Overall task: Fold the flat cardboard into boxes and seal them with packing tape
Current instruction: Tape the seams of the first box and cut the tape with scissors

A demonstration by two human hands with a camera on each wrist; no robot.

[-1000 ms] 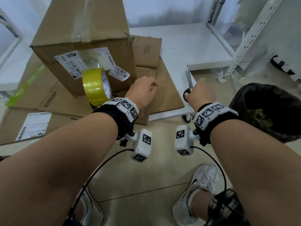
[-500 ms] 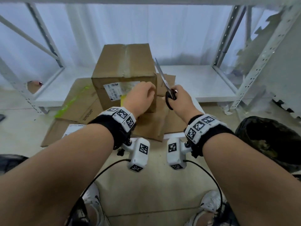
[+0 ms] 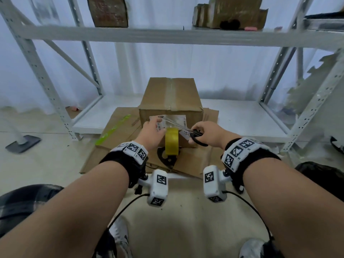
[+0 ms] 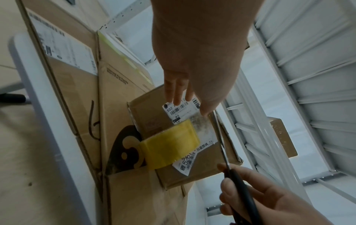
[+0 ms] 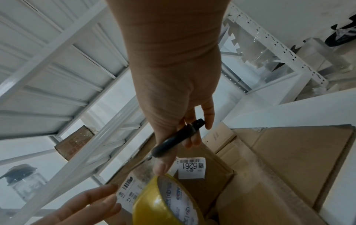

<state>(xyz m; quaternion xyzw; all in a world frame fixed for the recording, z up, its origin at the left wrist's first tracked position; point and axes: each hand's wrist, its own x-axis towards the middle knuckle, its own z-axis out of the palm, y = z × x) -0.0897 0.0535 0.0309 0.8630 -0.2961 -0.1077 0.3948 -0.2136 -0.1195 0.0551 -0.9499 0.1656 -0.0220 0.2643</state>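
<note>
A taped brown box (image 3: 170,95) stands on flat cardboard sheets (image 3: 121,131) on the low shelf. A yellow tape roll (image 3: 172,142) hangs at the box's front face from a clear strip stuck to it. My left hand (image 3: 158,125) lies with straight fingers on the white label beside the strip. My right hand (image 3: 200,132) grips black-handled scissors (image 3: 197,135). Their blades (image 4: 218,134) reach leftward to the strip above the roll (image 4: 171,146). In the right wrist view the scissors handle (image 5: 177,138) sits in my curled fingers, just above the roll (image 5: 154,202).
A white metal rack surrounds the work, with its low shelf (image 3: 232,116) bare to the right of the box. More boxes (image 3: 108,12) sit on the upper shelf. A black bin bag (image 3: 323,179) is at the right and a grey floor base (image 3: 22,143) at the left.
My right hand has swung the scissors from pointing up to lying sideways across the box front. My left hand has slid onto the label. The head view has tilted up.
</note>
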